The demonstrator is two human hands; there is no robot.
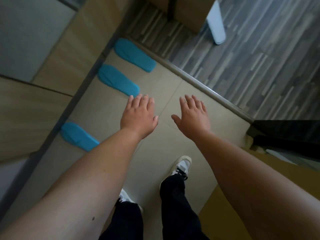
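Note:
Both my arms reach forward and down over a beige tiled floor. My left hand (139,116) is held flat, palm down, fingers straight, holding nothing. My right hand (194,116) is likewise flat with fingers spread and empty. Three blue slippers lie along the left wall: the far slipper (134,55), the middle slipper (117,80) just beyond my left fingertips, and the near slipper (78,135) partly hidden by my left forearm. Neither hand touches a slipper.
My feet in white sneakers (181,166) and black trousers stand on the tiles. A wooden cabinet wall (43,110) runs along the left. A raised threshold strip (199,82) separates the tiles from striped grey flooring (259,58). A white object (216,23) stands at the top right.

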